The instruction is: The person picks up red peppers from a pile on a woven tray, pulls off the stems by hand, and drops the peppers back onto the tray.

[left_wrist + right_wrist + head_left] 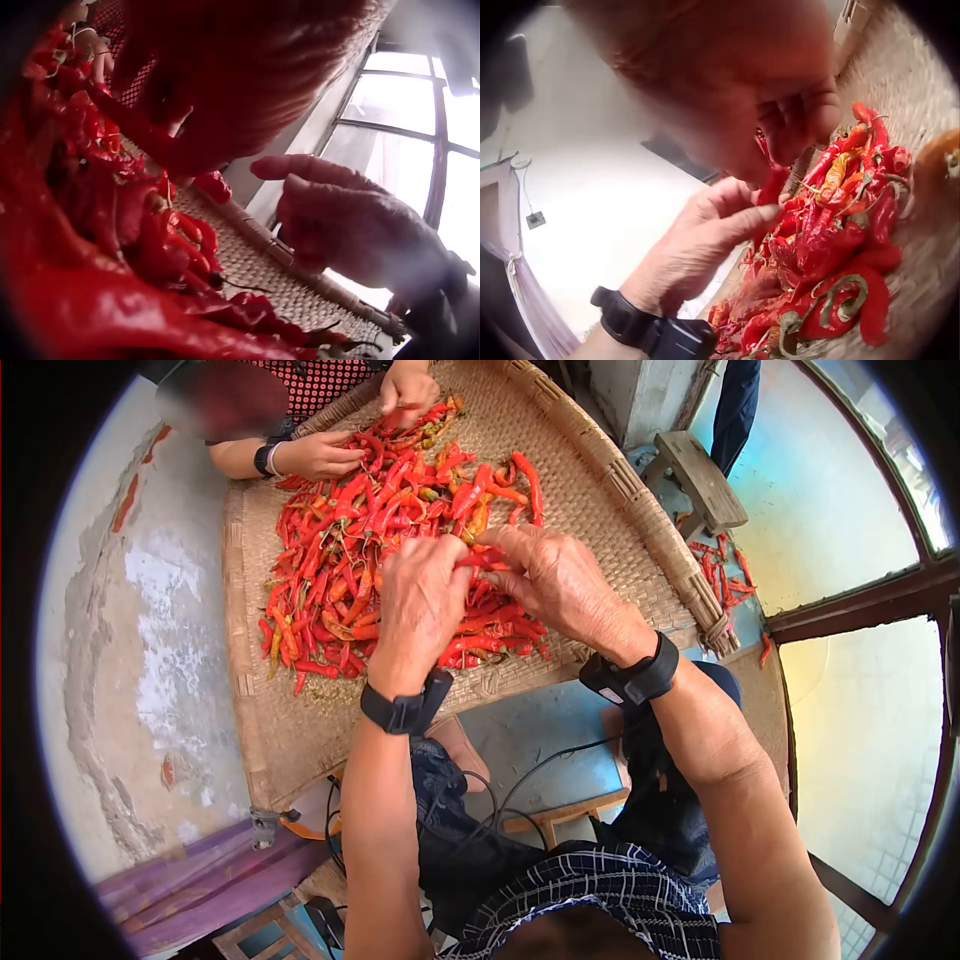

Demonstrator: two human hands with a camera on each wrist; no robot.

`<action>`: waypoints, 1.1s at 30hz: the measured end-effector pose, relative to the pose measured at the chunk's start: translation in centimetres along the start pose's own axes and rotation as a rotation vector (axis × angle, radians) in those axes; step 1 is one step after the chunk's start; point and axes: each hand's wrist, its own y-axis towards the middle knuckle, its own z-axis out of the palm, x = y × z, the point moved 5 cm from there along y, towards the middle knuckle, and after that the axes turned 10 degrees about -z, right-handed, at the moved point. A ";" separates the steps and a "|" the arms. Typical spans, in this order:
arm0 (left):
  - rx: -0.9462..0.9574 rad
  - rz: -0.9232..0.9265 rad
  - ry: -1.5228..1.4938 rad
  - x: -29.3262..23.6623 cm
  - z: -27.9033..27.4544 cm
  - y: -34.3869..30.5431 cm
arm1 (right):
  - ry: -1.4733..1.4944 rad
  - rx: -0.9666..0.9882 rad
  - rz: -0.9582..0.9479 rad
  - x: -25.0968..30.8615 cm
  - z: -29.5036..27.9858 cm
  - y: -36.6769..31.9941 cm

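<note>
Between finger and thumb, the left hand (425,595) pinches a red pepper (482,558) above the pile of red peppers (335,575). In the right wrist view the left hand (697,244) holds the pepper (774,184) upright. The right hand (565,575) is close to the pepper's other end. In the left wrist view the right hand (360,217) has its index finger forward and thumb beneath, with a small gap to the pepper tip (214,186); its other fingers bend loosely. Its palm side is partly hidden.
The peppers lie on a large woven tray (640,550) with a raised rim. Another person's hands (320,455) work at the pile's far left. Right of the tray stand a wooden stool (700,485) and loose peppers (728,575) on the floor. A wall (165,620) borders the left.
</note>
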 end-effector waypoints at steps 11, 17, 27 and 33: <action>0.290 -0.192 -0.437 1.7 -0.5 -0.9 | -0.109 0.266 0.069 -1.1 -1.6 -0.6; -0.117 -0.440 -0.444 6.7 -2.2 -0.1 | -0.166 0.070 0.172 -1.7 -3.8 -0.3; 0.028 0.003 0.184 -0.7 6.8 7.2 | 0.293 -0.535 0.279 -4.7 -6.4 -0.1; 0.115 0.028 0.399 -2.1 11.4 10.3 | 0.316 -0.556 0.274 -4.9 -7.3 -0.1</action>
